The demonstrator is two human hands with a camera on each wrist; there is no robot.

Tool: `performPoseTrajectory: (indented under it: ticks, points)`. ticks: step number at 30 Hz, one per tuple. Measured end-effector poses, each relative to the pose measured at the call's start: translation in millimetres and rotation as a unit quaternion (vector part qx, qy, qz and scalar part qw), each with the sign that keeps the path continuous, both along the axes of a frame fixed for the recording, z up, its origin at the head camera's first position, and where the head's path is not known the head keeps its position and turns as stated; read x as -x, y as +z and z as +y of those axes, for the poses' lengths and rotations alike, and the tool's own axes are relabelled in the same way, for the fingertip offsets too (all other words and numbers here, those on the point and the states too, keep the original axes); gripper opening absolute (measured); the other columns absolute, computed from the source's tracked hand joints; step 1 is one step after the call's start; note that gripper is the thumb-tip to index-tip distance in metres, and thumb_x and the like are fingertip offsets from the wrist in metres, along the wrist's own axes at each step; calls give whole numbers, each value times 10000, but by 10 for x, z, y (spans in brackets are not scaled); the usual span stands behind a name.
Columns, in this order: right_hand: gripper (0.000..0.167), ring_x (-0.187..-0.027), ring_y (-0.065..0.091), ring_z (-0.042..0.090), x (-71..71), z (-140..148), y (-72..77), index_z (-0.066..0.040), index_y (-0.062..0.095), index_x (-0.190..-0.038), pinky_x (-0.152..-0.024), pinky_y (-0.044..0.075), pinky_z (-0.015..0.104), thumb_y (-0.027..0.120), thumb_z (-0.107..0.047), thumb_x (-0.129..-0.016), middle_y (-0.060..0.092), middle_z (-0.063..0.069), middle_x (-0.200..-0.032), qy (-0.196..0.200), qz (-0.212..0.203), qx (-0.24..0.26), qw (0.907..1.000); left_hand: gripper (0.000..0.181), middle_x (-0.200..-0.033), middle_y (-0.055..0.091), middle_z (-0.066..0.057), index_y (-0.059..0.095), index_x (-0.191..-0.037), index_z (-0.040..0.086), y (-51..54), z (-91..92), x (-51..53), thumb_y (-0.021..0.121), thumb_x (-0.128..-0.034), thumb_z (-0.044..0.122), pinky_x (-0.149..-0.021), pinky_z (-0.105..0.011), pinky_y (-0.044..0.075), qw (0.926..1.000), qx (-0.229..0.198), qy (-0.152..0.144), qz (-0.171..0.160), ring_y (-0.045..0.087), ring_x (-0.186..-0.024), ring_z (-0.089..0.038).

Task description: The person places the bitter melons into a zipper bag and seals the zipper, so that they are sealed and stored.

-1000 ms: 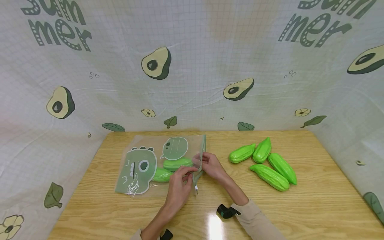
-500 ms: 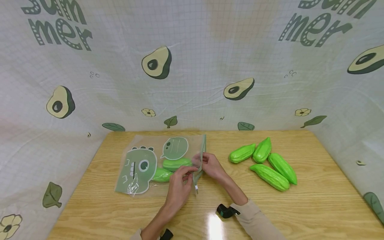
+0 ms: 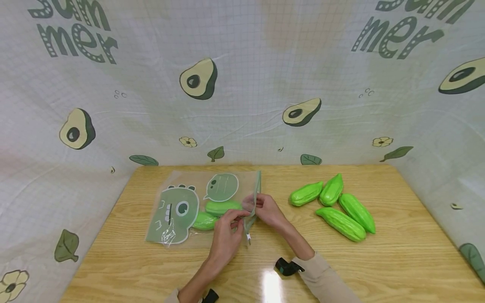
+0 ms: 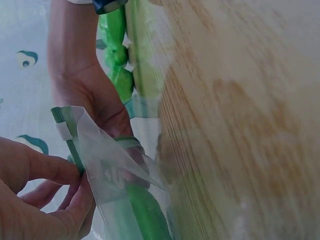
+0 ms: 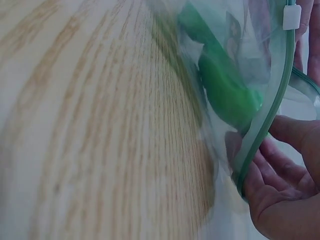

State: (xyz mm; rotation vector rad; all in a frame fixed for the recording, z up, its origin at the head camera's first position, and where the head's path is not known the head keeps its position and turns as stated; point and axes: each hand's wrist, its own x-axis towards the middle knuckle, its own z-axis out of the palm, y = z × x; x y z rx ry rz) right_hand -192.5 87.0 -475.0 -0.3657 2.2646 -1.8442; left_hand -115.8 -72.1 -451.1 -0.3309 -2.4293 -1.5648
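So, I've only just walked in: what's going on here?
A person's left hand pinches the green edge of a clear printed bag, and the right hand holds it farther along. The bag is partly open. At least two green vegetables lie inside; four more vegetables lie on the table to its right.

The farther gourd [image 3: 221, 207] in the bag [image 3: 192, 200] has slid slightly deeper.

The bag [image 3: 202, 189] looks shiny plastic, the vegetables [image 3: 341, 223] glossy, the table [image 3: 398, 261] smooth wood, the backdrop [image 3: 242, 84] creased cloth
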Motion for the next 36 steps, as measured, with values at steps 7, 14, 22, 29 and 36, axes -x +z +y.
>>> performPoseTrajectory:
  ticks: [7, 14, 22, 29, 36]
  points:
    - [233, -1097, 687, 367, -18, 46, 22, 87, 684, -1127, -909, 589, 389, 666, -101, -991, 709, 228, -1127, 37, 279, -279, 9992, 306, -1019, 705, -99, 761, -1060, 24, 5, 9, -4, 615, -890, -184, -813, -310, 616, 10000, -50, 64, -40, 686, -932, -259]
    - [189, -1057, 689, 321, -7, 115, 33, 73, 684, -1116, -913, 578, 352, 635, -46, -978, 717, 198, -1092, 61, 439, -490, 9978, 295, -1029, 703, -97, 757, -1064, 24, 23, 16, -4, 617, -893, -172, -813, -303, 616, 9999, -71, 86, -73, 680, -928, -248]
    - [150, -1064, 688, 316, -34, 212, 90, 16, 701, -1112, -965, 561, 449, 628, -25, -987, 719, 153, -1099, 130, 748, -861, 9934, 293, -1060, 705, -103, 750, -1085, 15, 24, 12, 2, 621, -895, -166, -821, -304, 613, 9996, -166, 118, -182, 683, -939, -254]
    - [129, -1020, 701, 287, -61, 273, 132, -9, 710, -1086, -925, 579, 455, 675, -85, -988, 729, 119, -1067, 117, 1016, -1026, 9895, 292, -1058, 706, -102, 752, -1087, 18, 27, 10, 4, 625, -896, -163, -819, -297, 612, 9991, -310, 133, -262, 681, -945, -258]
    - [128, -973, 711, 240, -90, 323, 178, -6, 719, -1069, -901, 588, 410, 704, -91, -975, 742, 95, -1022, 3, 1299, -1172, 9846, 281, -1046, 708, -104, 752, -1079, 13, 20, 15, 10, 629, -895, -160, -808, -292, 614, 9992, -274, 179, -233, 679, -936, -243]
